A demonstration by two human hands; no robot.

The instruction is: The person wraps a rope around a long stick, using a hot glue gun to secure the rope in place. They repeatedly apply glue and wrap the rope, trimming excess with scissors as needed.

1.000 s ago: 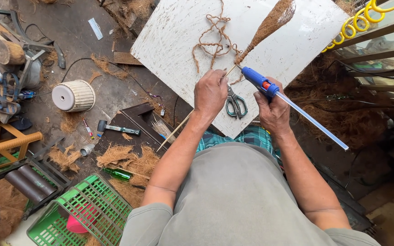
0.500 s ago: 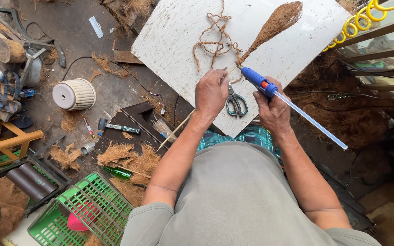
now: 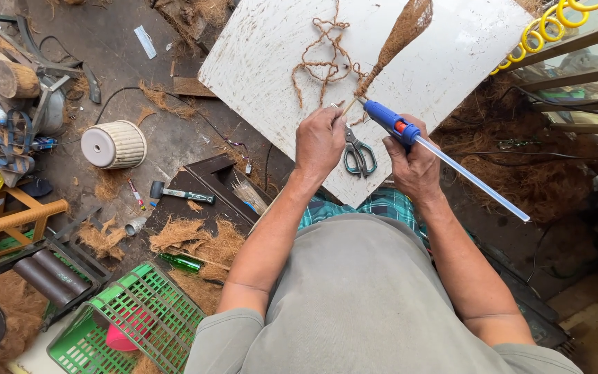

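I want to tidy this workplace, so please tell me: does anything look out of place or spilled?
Yes. Loose brown fibre clumps lie scattered over the floor. A green glass bottle lies on its side among them, and a green plastic basket rests tilted. The board under the left hand shows worn, stained paint.

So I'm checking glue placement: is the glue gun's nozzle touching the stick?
Touching. The head view shows the blue glue gun in the right hand, its tip meeting the thin stick with no gap.

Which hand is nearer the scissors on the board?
Left, narrowly. The left hand touches the scissors on one side; the right hand, gripping the glue gun, sits just beyond.
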